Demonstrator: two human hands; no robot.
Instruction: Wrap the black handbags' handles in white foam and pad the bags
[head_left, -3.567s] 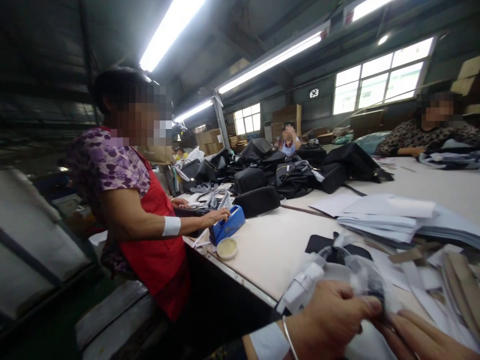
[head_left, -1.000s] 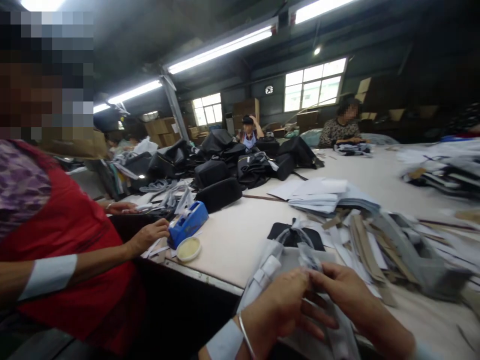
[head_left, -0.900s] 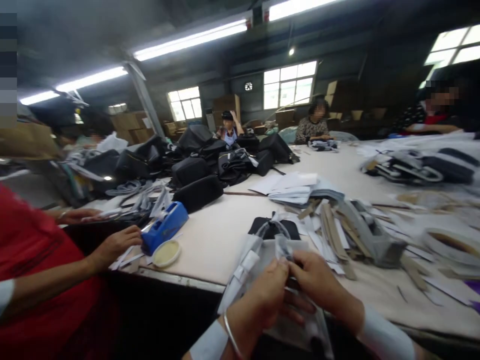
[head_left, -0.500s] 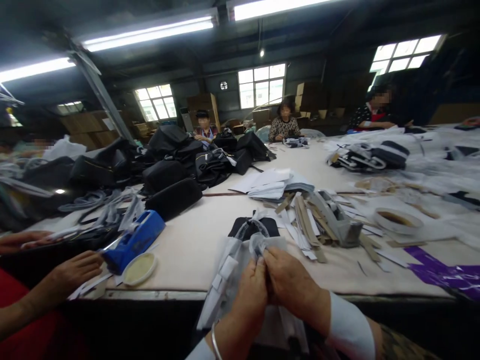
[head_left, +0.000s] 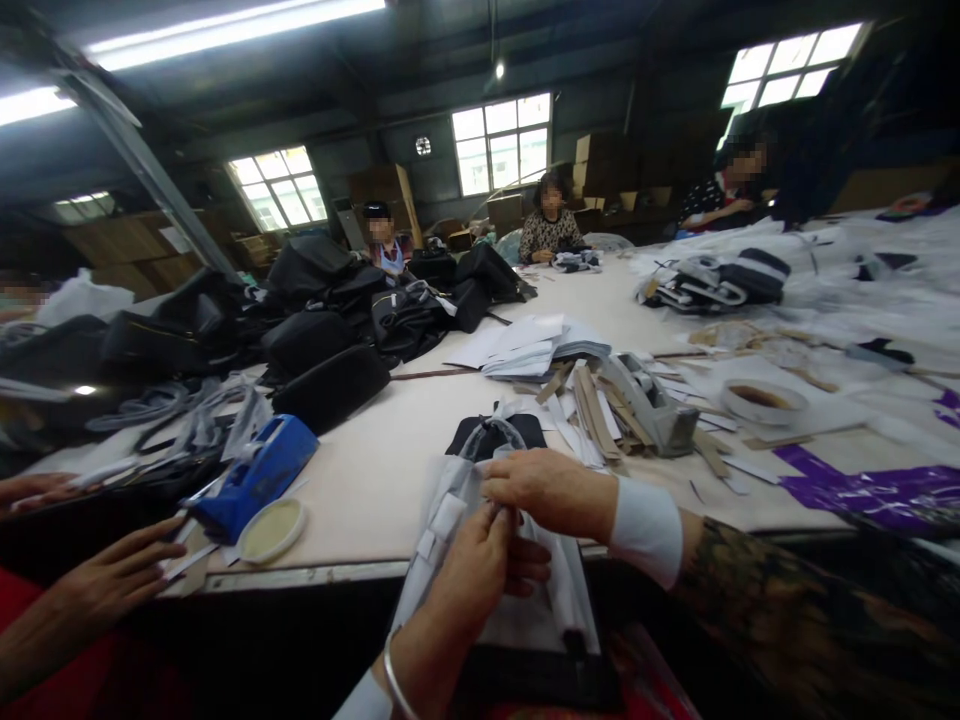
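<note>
A black bag (head_left: 536,680) with white and clear plastic wrapping leans over the table's near edge, its top toward the back. White sheeting (head_left: 442,520) covers the strap on its left side, and clear film wraps the handle loop (head_left: 491,437) at the top. My left hand (head_left: 469,560) is closed over the bag's middle, gripping the wrapping. From the right, my right hand (head_left: 555,490) reaches across with its fingers bent down against my left fingertips, closed on the same wrapping. The exact piece between the fingers is mostly hidden.
A blue tape dispenser (head_left: 259,475) and a round lid (head_left: 271,530) sit left, near a co-worker's hand (head_left: 112,580). Black bags (head_left: 322,380) pile up behind. Paper sheets (head_left: 525,350), cardboard strips (head_left: 596,410), a grey dispenser (head_left: 652,405) and a tape roll (head_left: 763,400) lie right.
My right hand has turned and moved up and left, now lying across above my left fingers. The plastic loop visible between the hands earlier is now covered. The camera view has shifted slightly.
</note>
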